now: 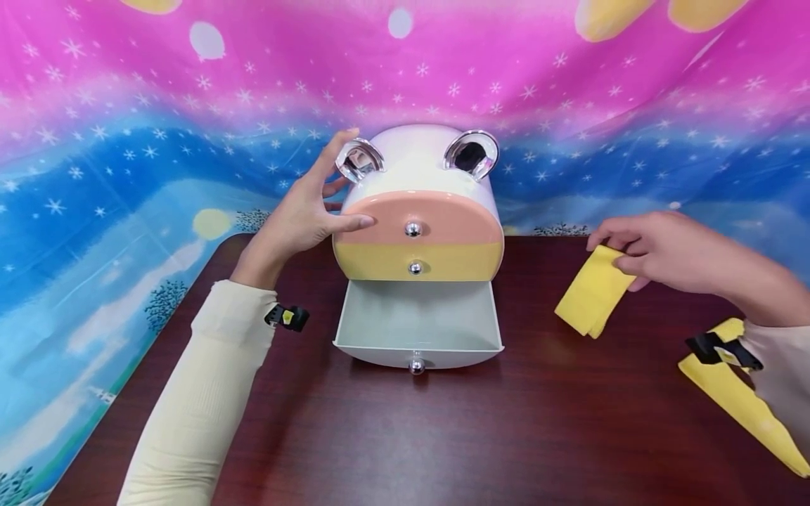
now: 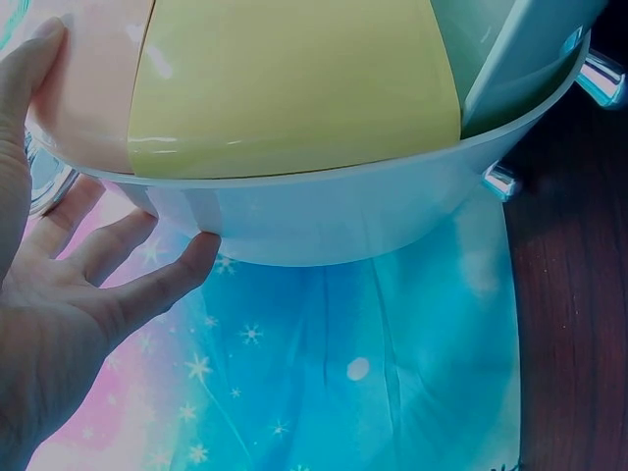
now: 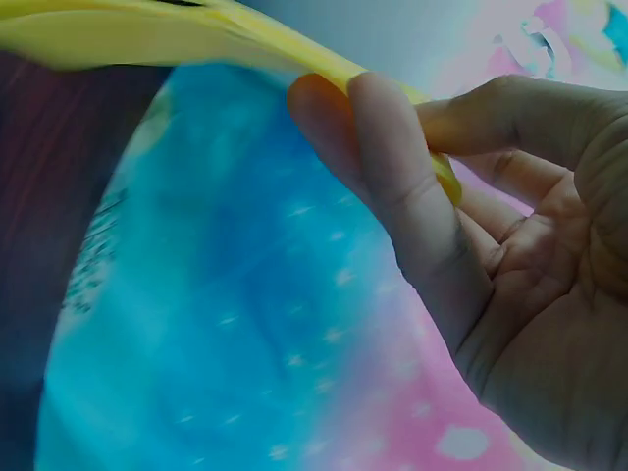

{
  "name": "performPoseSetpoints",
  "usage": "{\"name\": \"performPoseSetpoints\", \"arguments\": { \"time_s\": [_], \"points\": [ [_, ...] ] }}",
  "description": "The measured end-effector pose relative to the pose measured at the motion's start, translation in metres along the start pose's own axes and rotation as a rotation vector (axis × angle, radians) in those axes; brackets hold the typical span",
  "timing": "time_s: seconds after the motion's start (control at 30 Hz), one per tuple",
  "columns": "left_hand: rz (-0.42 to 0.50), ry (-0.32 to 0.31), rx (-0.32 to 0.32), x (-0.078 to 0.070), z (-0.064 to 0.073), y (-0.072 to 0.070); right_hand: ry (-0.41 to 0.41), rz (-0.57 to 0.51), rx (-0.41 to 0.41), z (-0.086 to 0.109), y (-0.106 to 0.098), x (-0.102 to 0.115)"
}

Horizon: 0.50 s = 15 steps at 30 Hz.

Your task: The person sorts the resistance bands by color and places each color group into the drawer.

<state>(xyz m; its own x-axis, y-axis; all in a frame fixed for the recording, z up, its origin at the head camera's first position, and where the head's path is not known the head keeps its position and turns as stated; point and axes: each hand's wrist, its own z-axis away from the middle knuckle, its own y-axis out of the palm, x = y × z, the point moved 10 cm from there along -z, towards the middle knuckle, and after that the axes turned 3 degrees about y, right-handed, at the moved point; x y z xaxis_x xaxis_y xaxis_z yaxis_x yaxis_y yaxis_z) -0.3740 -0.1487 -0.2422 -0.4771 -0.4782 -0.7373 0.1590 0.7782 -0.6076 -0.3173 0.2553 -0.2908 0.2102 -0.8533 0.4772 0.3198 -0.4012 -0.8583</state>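
A small drawer box with two shiny silver ears stands at the table's back. Its pink top drawer and yellow middle drawer are closed, while the pale grey bottom drawer is pulled out with nothing inside. My left hand holds the box at its left side, thumb on the pink front and fingertips against the white side wall. To the right of the box, my right hand pinches a folded yellow cloth above the table, thumb and fingers at its upper edge.
More folded yellow cloth lies on the right of the dark wooden table, partly hidden by the right sleeve. A pink and blue snowflake backdrop hangs right behind the box and along the table's left edge.
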Motion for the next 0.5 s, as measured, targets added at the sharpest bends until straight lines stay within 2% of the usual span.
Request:
{"name": "performPoseSetpoints", "arguments": {
  "time_s": [0.3,0.5],
  "points": [
    [0.001,0.000,0.003,0.000,0.001,-0.001,-0.007,-0.015,-0.095,0.023,-0.017,0.051],
    [0.004,-0.005,0.007,0.000,0.001,0.000,-0.064,-0.088,-0.117,0.032,-0.016,0.092]
  ]
}}
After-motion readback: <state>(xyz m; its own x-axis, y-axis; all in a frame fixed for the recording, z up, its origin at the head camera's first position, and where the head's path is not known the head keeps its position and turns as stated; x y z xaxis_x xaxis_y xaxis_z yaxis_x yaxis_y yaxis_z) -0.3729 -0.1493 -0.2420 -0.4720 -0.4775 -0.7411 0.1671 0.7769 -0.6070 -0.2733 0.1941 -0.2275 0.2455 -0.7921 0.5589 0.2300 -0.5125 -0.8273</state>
